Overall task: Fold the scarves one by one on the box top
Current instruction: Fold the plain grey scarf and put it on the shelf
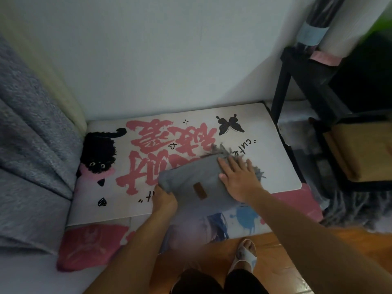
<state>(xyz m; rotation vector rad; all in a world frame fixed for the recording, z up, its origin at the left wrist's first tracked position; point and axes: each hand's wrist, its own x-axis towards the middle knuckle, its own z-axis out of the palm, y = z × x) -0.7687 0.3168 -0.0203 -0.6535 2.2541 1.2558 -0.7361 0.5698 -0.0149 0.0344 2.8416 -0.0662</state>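
Note:
A grey fringed scarf, folded into a small thick bundle with a brown leather tag, lies on the white box top printed with pink characters, a black cat and a butterfly. My right hand lies flat on the bundle's right side, fingers straight, pressing it down. Its fringe sticks out beyond my fingertips. My left hand grips the bundle's near left corner, fingers tucked under the cloth. More grey fringed fabric lies on the floor to the right of the box.
A grey blanket hangs at the left. The white wall stands right behind the box. A black frame shelf with a tan box stands at the right. A pink cushion lies at the near left; my sandalled foot stands on wood floor.

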